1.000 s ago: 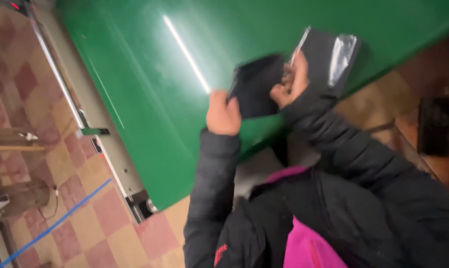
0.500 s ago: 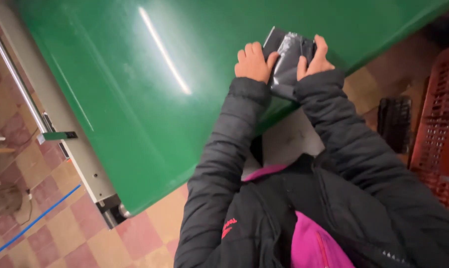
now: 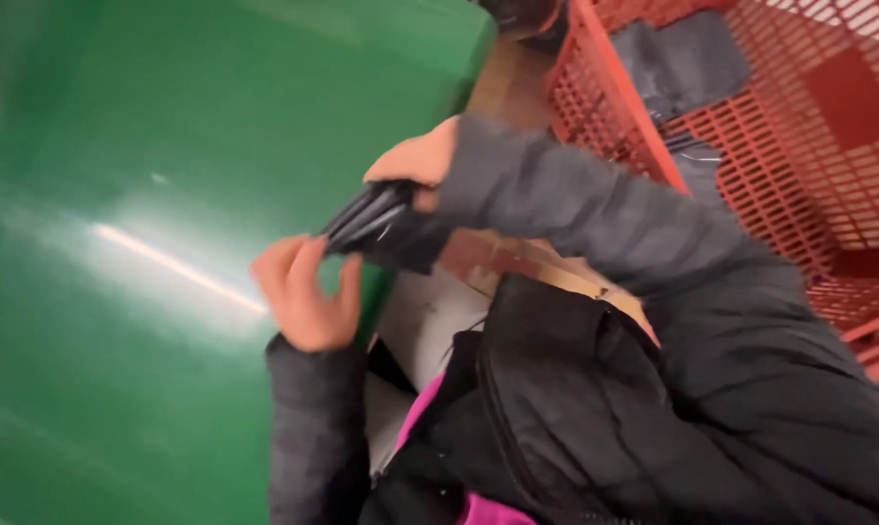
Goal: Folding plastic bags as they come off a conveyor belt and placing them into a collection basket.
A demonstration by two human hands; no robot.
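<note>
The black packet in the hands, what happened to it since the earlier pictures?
The black packet left the green table, carried by the right hand toward the red crate. The left hand let go and hangs open beside it. The right hand's grip stayed.

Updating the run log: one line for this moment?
right hand: holds dark folded packet | left hand: open beside it | under: green table | right: red crate

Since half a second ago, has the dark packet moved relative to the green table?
Yes. The dark packet, in the right hand, came off the green table top to its edge, toward the red crate.
</note>
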